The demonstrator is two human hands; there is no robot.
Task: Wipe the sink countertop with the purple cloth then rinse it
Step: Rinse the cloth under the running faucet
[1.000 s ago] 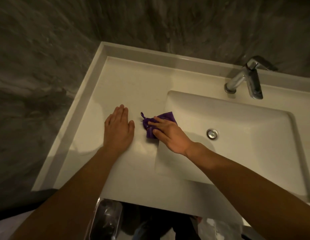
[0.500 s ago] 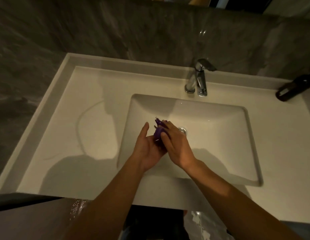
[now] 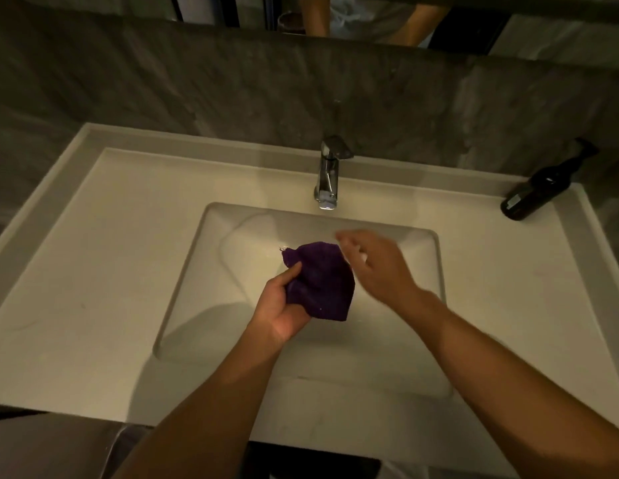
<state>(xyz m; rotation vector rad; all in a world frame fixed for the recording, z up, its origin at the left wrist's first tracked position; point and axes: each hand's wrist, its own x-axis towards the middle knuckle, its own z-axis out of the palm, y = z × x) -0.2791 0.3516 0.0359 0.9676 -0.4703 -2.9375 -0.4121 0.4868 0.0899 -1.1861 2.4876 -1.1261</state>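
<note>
The pale table runs wide and bare on the left, with a raised lip along its left and rear edges and a straight front edge near the person. Its surface looks smooth and matte, under dim warm light. The rectangular basin is sunk into the middle, its corners rounded and its walls sloping inward. Over the basin, the left hand is closed around the lower left part of the purple cloth, thumb on top; the cloth is bunched, nubbly in texture, with a small frayed corner poking up at its upper left. Behind it, a chrome faucet stands at the rear rim, its spout over the basin. The right hand hovers just right of the cloth, fingers spread and blurred, holding nothing. A dark pump bottle stands at the table's far right rear corner. Grey veined stone wall rises behind.
</note>
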